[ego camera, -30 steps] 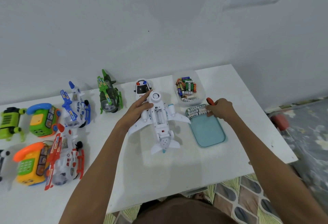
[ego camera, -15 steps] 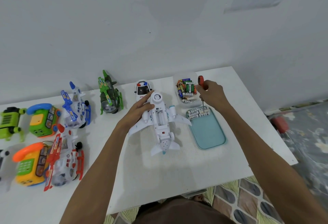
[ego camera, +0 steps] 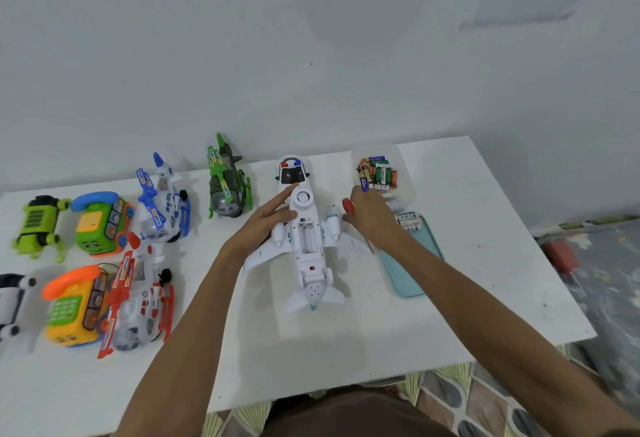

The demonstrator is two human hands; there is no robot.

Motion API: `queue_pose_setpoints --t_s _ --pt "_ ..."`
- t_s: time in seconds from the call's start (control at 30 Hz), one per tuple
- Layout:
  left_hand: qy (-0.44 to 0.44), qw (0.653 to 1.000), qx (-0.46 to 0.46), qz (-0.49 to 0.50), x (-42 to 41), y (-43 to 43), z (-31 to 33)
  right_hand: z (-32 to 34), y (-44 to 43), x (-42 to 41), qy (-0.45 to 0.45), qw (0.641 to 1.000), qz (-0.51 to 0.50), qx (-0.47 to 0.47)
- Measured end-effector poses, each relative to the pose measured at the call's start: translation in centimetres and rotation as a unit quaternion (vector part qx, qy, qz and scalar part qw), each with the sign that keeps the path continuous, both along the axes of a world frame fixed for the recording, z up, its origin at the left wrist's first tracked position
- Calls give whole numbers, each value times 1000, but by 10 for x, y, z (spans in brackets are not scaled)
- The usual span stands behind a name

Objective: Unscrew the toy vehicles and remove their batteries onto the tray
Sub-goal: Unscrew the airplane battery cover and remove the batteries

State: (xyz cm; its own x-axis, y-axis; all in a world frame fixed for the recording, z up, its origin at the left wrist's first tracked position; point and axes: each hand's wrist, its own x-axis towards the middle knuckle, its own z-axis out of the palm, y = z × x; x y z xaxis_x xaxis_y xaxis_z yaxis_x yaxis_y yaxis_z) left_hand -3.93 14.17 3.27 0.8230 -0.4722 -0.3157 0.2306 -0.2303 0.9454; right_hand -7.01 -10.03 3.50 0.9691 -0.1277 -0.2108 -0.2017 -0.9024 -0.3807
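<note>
A white toy airplane lies belly-up in the middle of the table, its battery compartment open and showing no batteries. My left hand rests flat on its left wing and nose. My right hand hovers over the plane's right wing, closed on a red-handled screwdriver whose shaft points down toward the table. A light-blue tray lies to the right of the plane, partly under my right forearm, with a few white batteries at its far end.
A clear tub of assorted batteries stands behind the tray. A white police car sits behind the plane. Green, blue and red toy helicopters, toy phones and a green robot dog fill the table's left side. The table's front edge is near my body.
My right hand, holding the screwdriver, has moved left from the tray's far end toward the airplane's right wing. My left hand has stayed on the plane.
</note>
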Motion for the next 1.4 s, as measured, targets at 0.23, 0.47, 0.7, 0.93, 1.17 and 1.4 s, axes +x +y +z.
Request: queue_pose_setpoints --t_s 0.23,0.47,0.7,0.93,1.17,1.4 --pt "9 1000 -4 8 3 3 -6 -6 6 -3 -44 989 63 -127" --pt "-8 1000 -3 -10 3 -4 0 10 -57 29 -52 992 -98 -59" --pt "-22 1000 6 -10 9 -7 -4 0 -73 48 49 994 6 -99" --pt "-17 1000 1 -6 8 -7 -5 1 -66 52 58 987 84 -128" --pt "-15 1000 -7 0 8 -6 -4 7 -81 64 34 994 91 -57" --pt "-13 1000 -8 -4 7 -9 0 23 -74 42 24 936 -106 336"
